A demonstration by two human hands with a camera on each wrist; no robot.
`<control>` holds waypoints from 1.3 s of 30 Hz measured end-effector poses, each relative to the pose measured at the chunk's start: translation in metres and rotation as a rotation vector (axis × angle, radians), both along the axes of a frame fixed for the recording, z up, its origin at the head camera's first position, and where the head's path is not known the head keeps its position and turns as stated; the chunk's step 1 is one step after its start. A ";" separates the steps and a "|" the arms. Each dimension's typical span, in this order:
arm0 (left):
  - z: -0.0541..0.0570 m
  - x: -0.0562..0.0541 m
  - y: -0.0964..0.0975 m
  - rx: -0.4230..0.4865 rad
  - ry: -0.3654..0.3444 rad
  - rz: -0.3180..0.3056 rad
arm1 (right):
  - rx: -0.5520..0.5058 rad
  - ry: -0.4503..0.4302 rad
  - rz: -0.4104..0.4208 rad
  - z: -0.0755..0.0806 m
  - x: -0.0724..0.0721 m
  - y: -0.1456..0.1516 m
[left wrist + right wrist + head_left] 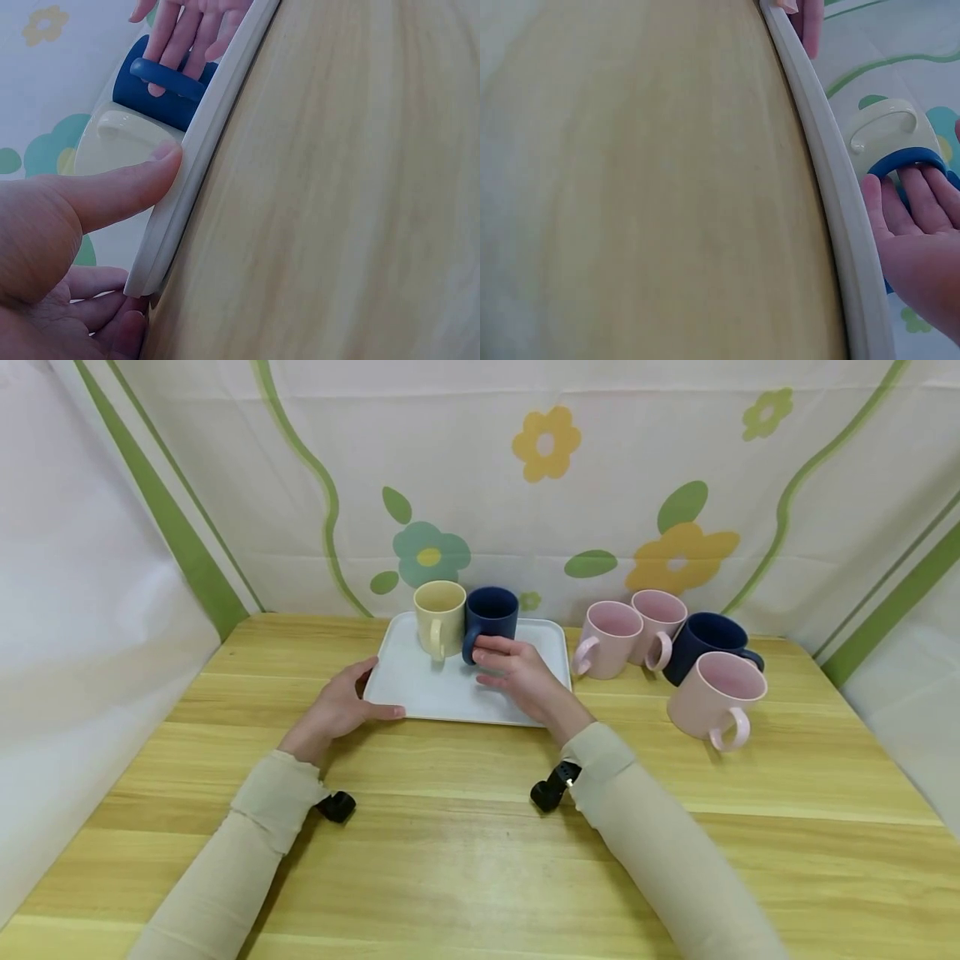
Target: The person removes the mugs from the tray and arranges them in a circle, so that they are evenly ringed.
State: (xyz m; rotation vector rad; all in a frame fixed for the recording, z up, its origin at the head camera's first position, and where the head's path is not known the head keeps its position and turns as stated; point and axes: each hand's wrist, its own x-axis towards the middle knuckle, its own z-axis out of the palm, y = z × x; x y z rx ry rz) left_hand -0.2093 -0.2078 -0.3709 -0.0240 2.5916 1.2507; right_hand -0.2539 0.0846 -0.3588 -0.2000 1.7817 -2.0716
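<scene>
- Navy mug [497,610] stands upright on the white tray [442,695], just right of the yellow mug [442,620].
- Its handle [470,647] points nearward, at the nearer right hand [519,675], whose fingers extend loosely.
- The left hand [339,700] grips the tray's near-left corner.

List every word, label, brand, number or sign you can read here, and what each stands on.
None can be read.
The mugs, tray and table show no lettering; the backdrop carries only a floral pattern.
Any marking on the black wrist devices is too small to read.
</scene>
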 end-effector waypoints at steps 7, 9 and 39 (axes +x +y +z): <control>0.000 -0.001 0.002 0.006 -0.005 0.004 | -0.044 -0.016 0.002 -0.001 0.000 0.003; -0.001 -0.001 0.002 0.006 -0.004 0.003 | -0.051 -0.029 -0.014 -0.002 0.000 0.005; -0.003 -0.005 -0.001 0.014 0.002 -0.004 | -0.075 0.025 -0.062 0.005 0.029 0.035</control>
